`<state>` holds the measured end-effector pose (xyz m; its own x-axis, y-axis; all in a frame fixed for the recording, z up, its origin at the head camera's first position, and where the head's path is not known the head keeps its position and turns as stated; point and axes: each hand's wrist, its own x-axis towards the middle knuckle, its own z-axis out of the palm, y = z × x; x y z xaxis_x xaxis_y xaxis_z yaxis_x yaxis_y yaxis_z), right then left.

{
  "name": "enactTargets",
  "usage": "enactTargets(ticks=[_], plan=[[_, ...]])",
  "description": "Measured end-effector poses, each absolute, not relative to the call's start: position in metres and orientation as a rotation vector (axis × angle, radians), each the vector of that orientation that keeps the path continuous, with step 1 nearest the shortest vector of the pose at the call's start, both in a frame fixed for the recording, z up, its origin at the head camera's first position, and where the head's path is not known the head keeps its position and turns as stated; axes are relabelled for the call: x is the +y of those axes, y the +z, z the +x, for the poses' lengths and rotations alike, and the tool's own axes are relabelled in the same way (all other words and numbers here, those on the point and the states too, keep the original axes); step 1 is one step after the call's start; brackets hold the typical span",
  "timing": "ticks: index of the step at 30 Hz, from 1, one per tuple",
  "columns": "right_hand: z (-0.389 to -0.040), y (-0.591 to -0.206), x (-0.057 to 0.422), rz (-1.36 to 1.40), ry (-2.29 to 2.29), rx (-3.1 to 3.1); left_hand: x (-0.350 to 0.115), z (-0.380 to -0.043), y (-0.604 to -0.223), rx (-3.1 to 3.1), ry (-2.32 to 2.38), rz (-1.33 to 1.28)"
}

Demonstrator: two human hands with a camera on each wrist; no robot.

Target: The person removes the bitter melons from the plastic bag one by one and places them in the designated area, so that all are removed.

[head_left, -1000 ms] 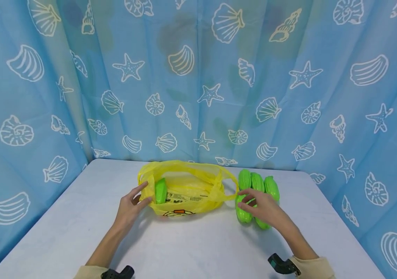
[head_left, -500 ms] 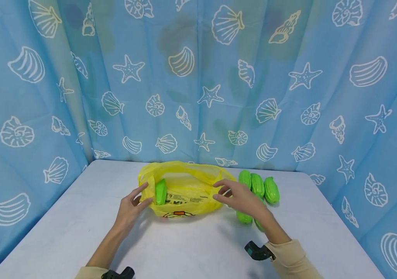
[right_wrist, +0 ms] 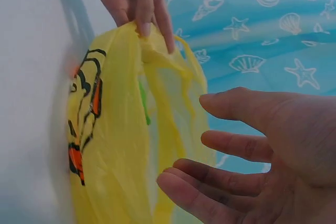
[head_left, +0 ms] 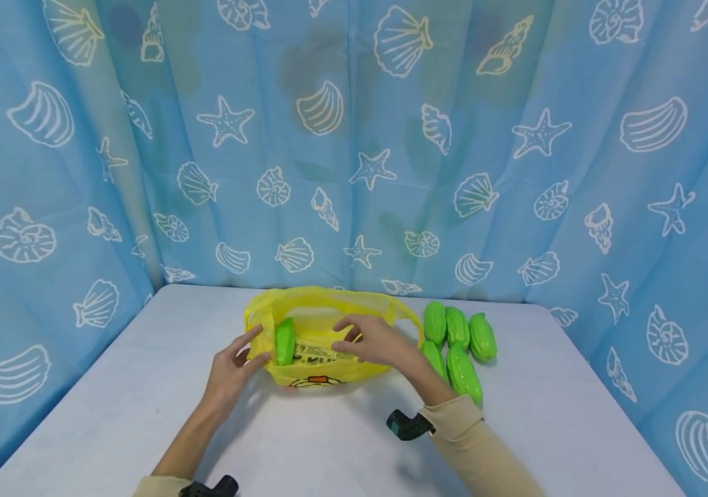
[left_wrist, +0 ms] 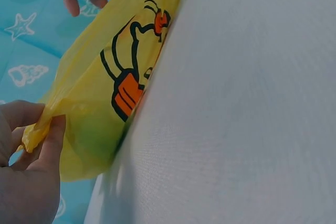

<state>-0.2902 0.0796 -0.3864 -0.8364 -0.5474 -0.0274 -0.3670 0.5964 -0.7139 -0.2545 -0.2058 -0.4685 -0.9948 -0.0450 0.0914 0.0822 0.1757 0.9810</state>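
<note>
A yellow plastic bag [head_left: 360, 373] lies on the table with its mouth held wide, a cartoon print on its front. At its left side my left hand [head_left: 229, 369] pinches the bag's edge between thumb and fingers, plain in the left wrist view, where the hand [left_wrist: 31, 166] bunches the plastic. Inside the bag is a glossy green object [head_left: 285, 342], only partly visible. My right hand [head_left: 372, 338] hovers at the bag's mouth, fingers spread and slightly bent; in the right wrist view this hand [right_wrist: 236, 156] holds nothing.
Several glossy green, elongated, gourd-like pieces [head_left: 483, 337] lie on the table right of the bag, near my right forearm. The white table [head_left: 341, 442] backs onto a blue curtain [head_left: 354, 228] printed with shells.
My right hand has moved left, from the bag's right handle beside the green pieces to over the bag's mouth. The left hand keeps its pinch on the bag.
</note>
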Motion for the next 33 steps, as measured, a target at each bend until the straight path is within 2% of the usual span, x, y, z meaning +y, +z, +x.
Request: enactTargets(ticks=[21, 33], plan=[[-0.297, -0.403, 0.047, -0.715, -1.024, 2.610, -0.200, -0.252, -0.475, -2.305, -1.981, -0.049], [-0.305, -0.397, 0.025, -0.691, -0.913, 2.594, -0.204, -0.254, -0.469, -2.312, -1.958, -0.059]])
